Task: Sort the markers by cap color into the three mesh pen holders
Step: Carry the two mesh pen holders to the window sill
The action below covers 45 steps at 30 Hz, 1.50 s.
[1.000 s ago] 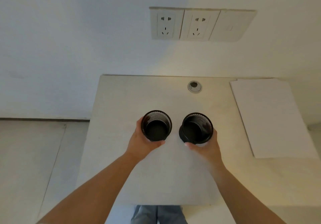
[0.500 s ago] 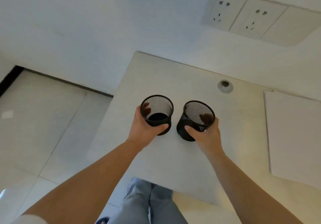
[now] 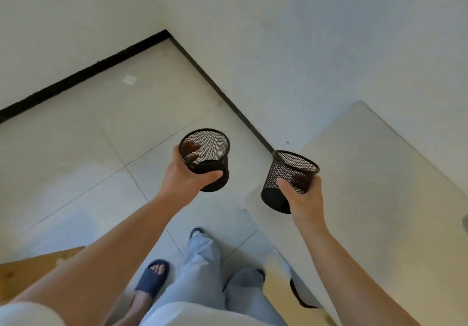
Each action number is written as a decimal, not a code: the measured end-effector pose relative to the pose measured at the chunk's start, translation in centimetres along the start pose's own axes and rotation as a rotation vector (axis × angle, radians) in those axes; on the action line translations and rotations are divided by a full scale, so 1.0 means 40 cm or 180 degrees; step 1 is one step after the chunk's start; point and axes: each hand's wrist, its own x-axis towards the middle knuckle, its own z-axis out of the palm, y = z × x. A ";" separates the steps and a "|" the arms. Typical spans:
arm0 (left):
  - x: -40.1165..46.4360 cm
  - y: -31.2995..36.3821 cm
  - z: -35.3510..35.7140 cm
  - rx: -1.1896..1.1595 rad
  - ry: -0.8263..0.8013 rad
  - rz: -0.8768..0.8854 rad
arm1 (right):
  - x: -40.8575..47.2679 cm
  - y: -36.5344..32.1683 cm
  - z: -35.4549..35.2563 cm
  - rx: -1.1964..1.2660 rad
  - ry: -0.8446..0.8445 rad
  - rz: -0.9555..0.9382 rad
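Note:
I hold two empty black mesh pen holders in the air. My left hand (image 3: 184,179) grips the left mesh holder (image 3: 206,158) over the tiled floor, roughly upright. My right hand (image 3: 302,194) grips the right mesh holder (image 3: 286,179), tilted, at the left corner of the white table (image 3: 367,173). No markers and no third holder are in view.
The white table runs along the right side, against the wall. Tiled floor (image 3: 101,135) with a black skirting line fills the left. My legs and a blue slipper (image 3: 152,279) are below. A wooden surface (image 3: 27,272) shows at the lower left.
Both holders have been lifted off the table and carried left, away from it. The camera has swung left and down, so the wall sockets and paper have left the view.

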 end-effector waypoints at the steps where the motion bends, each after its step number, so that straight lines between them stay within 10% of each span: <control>1: 0.020 -0.014 -0.055 -0.0052 0.0104 -0.0079 | 0.004 -0.018 0.052 -0.0042 -0.0075 0.0004; 30: 0.373 -0.323 -1.070 -0.1028 0.2750 -0.1792 | 0.232 -0.458 1.499 -0.1963 -0.2813 -0.0606; 45: 0.491 -0.463 -1.668 -0.1242 0.3211 -0.2025 | -0.015 -0.611 2.264 -0.2110 -0.3372 -0.0632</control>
